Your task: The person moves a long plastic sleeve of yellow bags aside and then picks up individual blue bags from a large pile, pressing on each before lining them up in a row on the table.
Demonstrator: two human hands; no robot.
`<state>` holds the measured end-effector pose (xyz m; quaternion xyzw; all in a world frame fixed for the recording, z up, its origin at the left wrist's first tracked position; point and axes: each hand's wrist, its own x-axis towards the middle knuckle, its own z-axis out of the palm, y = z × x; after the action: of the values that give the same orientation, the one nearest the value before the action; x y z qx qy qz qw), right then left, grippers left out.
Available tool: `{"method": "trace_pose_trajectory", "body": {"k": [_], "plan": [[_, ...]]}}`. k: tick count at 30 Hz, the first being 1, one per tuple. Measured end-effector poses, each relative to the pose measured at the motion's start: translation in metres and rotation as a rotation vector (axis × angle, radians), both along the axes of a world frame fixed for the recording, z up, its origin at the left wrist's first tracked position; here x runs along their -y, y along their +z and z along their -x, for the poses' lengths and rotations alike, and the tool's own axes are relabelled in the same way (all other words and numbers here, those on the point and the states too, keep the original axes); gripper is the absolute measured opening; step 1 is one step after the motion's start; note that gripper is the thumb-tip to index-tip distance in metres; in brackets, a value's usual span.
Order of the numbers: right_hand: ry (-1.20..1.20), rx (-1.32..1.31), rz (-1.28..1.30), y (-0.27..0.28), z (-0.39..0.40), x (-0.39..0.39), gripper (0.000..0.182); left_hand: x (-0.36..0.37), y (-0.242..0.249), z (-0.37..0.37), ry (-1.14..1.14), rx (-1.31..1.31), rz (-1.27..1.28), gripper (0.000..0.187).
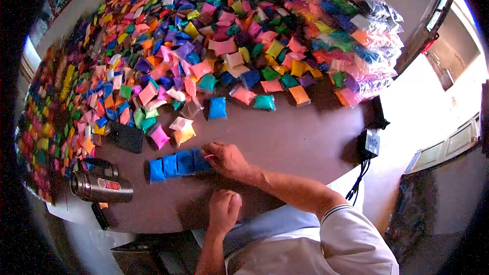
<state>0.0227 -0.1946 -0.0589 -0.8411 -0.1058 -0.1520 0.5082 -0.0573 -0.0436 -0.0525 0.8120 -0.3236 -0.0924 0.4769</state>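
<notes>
A short row of small blue packets (170, 165) lies on the brown table, side by side. At its right end, my right hand (224, 159) is closed with the fingertips on the last blue packet (201, 161), which is partly shaded and covered. A tiny pinkish bit shows by these fingertips, too small to name. My left hand (225, 209) makes a fist near the table's front edge, with nothing visible in it. Just beyond the row are a pink packet (159, 136) and a yellow-orange packet (184, 134). Another blue packet (217, 108) lies farther back.
A huge heap of multicoloured packets (168, 46) covers the back and left of the table (305, 137). Clear bags of packets (374, 46) are stacked at back right. A steel flask (102, 187) lies at left near a dark flat object (126, 137). A small box with cables (370, 143) sits at the right edge.
</notes>
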Motion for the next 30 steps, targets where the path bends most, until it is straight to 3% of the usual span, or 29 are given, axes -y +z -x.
{"method": "trace_pose_trajectory", "body": {"k": [5, 9, 11, 12, 13, 14, 15, 20, 22, 25, 26, 29, 30], "plan": [[-0.1, 0.008, -0.14, 0.0, -0.008, 0.019, 0.017, 0.002, -0.002, 0.001, 0.015, -0.033, 0.025, 0.023], [-0.469, 0.028, 0.033, 0.031, -0.062, 0.094, 0.01, 0.002, -0.008, 0.003, 0.047, -0.048, 0.041, 0.022], [-0.625, 0.24, 0.185, 0.01, -0.107, 0.164, 0.018, 0.003, -0.006, 0.002, 0.062, -0.064, 0.026, 0.022], [-0.692, 0.361, 0.216, 0.049, -0.11, 0.181, 0.017, 0.004, -0.001, 0.002, 0.065, 0.02, 0.004, 0.022], [-0.804, -0.152, 0.323, 0.068, -0.123, 0.208, 0.021, 0.005, 0.001, 0.001, 0.068, 0.104, -0.018, 0.023], [-0.828, 0.107, 0.334, 0.053, -0.137, 0.239, 0.029, 0.005, -0.002, 0.0, 0.07, 0.104, -0.025, 0.023], [-0.86, 0.193, 0.378, 0.051, -0.151, 0.268, 0.031, 0.003, -0.008, 0.001, 0.063, 0.104, -0.046, 0.022], [-0.829, 0.398, 0.593, 0.069, -0.181, 0.344, 0.045, -0.002, -0.021, 0.001, 0.039, 0.028, -0.196, 0.02], [-0.77, 0.53, 0.641, 0.074, -0.184, 0.347, 0.051, 0.005, -0.018, 0.005, 0.181, 0.07, -0.129, 0.018], [-0.743, 0.862, 0.713, 0.065, -0.19, 0.35, 0.057, 0.006, -0.031, 0.006, 0.201, 0.164, -0.071, 0.018], [-0.715, 0.693, 0.67, 0.062, -0.19, 0.352, 0.056, 0.004, -0.038, 0.007, 0.204, 0.164, -0.076, 0.018], [-0.764, 0.464, 0.657, 0.042, -0.191, 0.369, 0.049, 0.005, -0.038, 0.01, 0.243, -0.269, 0.072, 0.018], [-0.805, 0.437, 0.675, 0.033, -0.191, 0.38, 0.045, 0.015, -0.014, 0.005, 0.22, -0.084, 0.007, 0.017]]}}
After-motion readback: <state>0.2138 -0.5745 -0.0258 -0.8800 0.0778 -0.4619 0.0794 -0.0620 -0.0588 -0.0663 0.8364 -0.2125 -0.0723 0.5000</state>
